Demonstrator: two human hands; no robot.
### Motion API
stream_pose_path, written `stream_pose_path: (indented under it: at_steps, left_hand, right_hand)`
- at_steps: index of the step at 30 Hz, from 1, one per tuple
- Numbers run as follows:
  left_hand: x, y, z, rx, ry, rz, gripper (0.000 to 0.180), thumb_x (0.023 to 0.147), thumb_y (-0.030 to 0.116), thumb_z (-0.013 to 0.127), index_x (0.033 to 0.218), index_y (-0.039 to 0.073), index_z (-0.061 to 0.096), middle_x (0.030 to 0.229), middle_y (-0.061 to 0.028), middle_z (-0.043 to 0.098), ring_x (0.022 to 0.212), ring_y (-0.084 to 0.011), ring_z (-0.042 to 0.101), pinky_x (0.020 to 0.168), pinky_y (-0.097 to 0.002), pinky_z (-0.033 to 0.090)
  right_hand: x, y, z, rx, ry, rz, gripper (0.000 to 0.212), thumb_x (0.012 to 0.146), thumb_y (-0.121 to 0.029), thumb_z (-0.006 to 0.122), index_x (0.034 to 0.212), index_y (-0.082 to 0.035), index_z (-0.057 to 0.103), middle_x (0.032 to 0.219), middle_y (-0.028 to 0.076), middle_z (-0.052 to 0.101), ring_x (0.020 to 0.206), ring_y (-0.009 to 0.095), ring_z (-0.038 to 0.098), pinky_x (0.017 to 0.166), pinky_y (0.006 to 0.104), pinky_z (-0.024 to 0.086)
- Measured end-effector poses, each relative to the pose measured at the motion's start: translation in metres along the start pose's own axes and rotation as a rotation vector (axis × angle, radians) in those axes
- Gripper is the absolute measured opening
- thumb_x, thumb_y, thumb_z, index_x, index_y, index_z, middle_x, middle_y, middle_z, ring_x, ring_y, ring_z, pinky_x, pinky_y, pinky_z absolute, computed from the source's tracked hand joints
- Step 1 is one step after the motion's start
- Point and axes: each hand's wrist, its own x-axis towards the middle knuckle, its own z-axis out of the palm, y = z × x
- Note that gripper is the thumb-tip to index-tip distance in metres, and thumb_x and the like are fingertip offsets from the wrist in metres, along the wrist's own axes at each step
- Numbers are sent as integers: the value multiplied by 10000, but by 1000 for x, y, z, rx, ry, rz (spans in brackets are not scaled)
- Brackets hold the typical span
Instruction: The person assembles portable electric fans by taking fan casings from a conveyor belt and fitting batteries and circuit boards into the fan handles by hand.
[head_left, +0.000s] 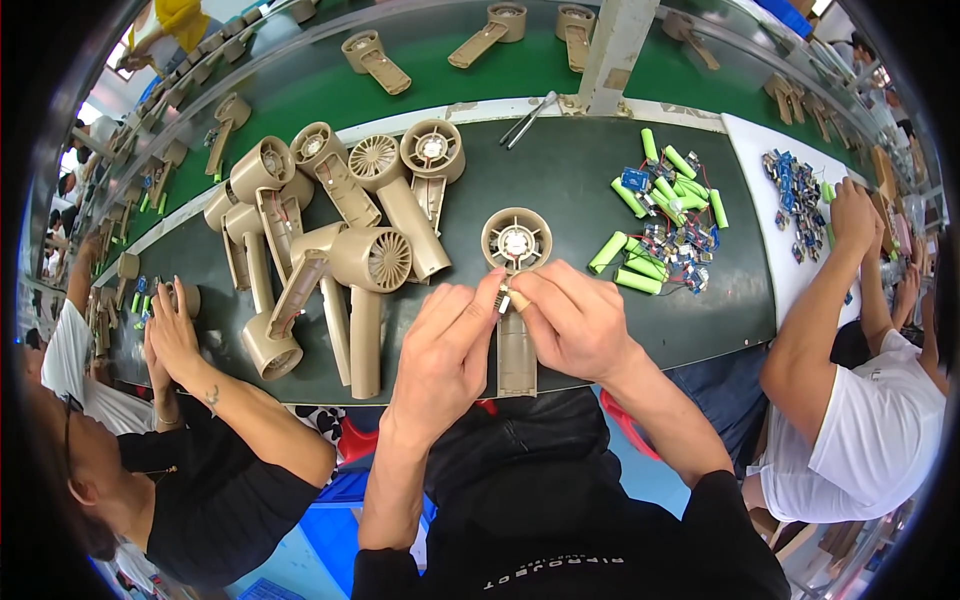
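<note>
A beige handheld fan housing point(517, 365) lies in front of me, its round head point(517, 240) away from me and its open handle toward the table edge. Over the top of the handle, my left hand point(445, 345) and my right hand point(575, 315) meet with fingertips pinched. Between them shows a small striped, metallic-looking electronic part point(503, 299). The left fingers grip it from its left side. My right thumb and index finger are closed close beside it; what they pinch is hidden.
Several beige fan housings point(370, 260) are heaped on the left. At right lie green battery cells point(640, 282) with wired circuit boards point(685, 245). Tweezers point(528, 120) rest by the far ledge. Beyond runs a green conveyor point(430, 75) carrying more housings. Co-workers sit on both sides.
</note>
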Motion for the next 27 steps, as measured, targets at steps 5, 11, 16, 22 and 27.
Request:
stream_pose_path:
  at_steps: [5,11,16,22,27]
  left_hand:
    - [1,1,-7,40,-59,32,386,832,-110,636,1213,-51,642,843,-130,588,741,-272,542,688,-349,459]
    - [-5,-1,-3,39,-32,78,387,824,-86,628,1211,-79,611,791,-138,507,720,-288,519,679,-387,439]
    - [-7,-2,1,23,-22,62,395,822,-80,634,1216,-71,615,791,-138,514,728,-290,526,690,-388,446]
    - [-6,-2,4,-33,-27,1,392,833,-63,633,1225,-51,623,800,-137,541,750,-297,541,705,-388,446]
    - [-11,11,22,62,120,-138,564,843,-34,657,1387,1,513,848,-126,614,730,-241,595,702,-312,494]
  right_hand:
    - [-4,0,-1,6,-35,-18,183,749,54,692,927,21,662,803,97,645,611,223,634,509,315,502]
    - [-7,-3,-1,54,-50,14,170,765,53,692,930,20,666,811,100,649,619,230,637,521,321,510]
    - [-7,-1,-1,87,-27,36,156,780,51,690,930,13,667,814,101,649,613,235,634,521,325,510]
    - [-6,-1,-5,93,-32,61,160,798,41,688,952,3,669,820,102,651,620,238,636,526,328,512]
    - [-3,4,-3,133,12,112,231,831,34,676,1061,6,670,894,108,649,646,173,631,546,288,509]
